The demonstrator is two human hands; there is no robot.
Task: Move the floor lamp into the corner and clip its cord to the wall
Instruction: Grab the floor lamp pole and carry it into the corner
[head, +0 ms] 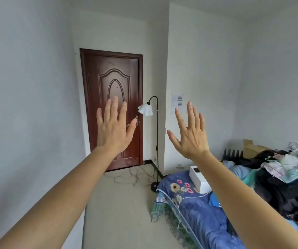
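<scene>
A black floor lamp (pixel 157 141) with a white flower-shaped shade (pixel 145 109) stands on its round base (pixel 154 187) at the far end of the room, between the door and the bed's foot. Its pale cord (pixel 126 177) lies in loose loops on the floor in front of the door. My left hand (pixel 113 126) is raised with fingers spread, back toward me, in front of the door. My right hand (pixel 189 133) is raised the same way, in front of the white wall. Both hold nothing and are far from the lamp.
A dark red door (pixel 114 78) is shut at the far end. A bed (pixel 198 212) with a blue floral cover fills the right side, carrying a white box (pixel 198 180) and piled clothes (pixel 288 177). Paper sheets (pixel 177 103) hang on the jutting wall. A strip of floor (pixel 119 212) runs to the door.
</scene>
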